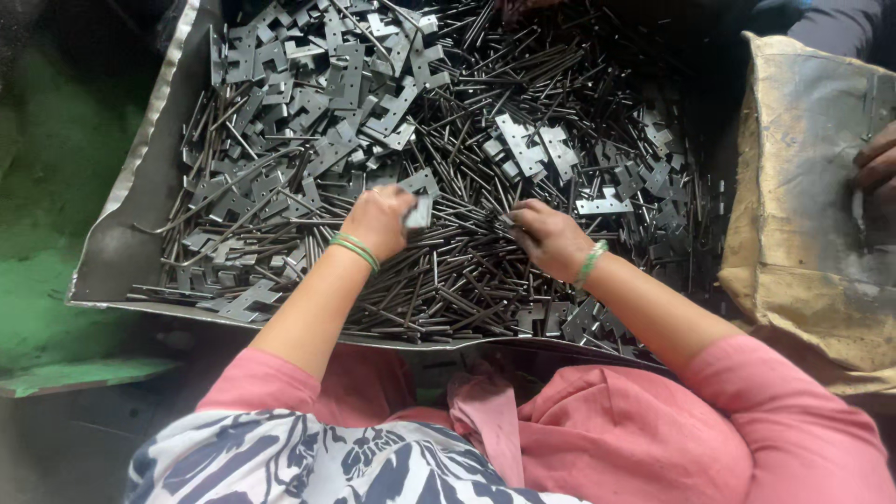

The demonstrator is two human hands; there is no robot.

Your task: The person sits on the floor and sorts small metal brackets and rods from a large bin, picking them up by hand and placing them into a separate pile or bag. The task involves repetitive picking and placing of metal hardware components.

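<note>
Holding a small grey plate (pixel 419 211) between its fingertips, the left hand (pixel 378 220) is curled narrow above the heap. The right hand (pixel 546 238) lies just beside it, fingers bent down into the rods (pixel 467 271); whether it grips one I cannot tell. Each wrist wears green bangles: two on the left (pixel 355 250), one showing on the right (pixel 590 263).

Under both hands a metal tray (pixel 126 233) is filled with thin dark rods and notched flat plates (pixel 523 145), too many and too tangled to count. Plates cluster at the upper left and along the near rim; rods cross over most of them.

Right of the tray sits a worn brown sack (pixel 803 196), with another person's fingers (pixel 875 168) on it at the frame edge. A green surface (pixel 56 187) runs along the left. Pink sleeves (pixel 784 420) and a patterned cloth (pixel 308 462) fill the foreground.
</note>
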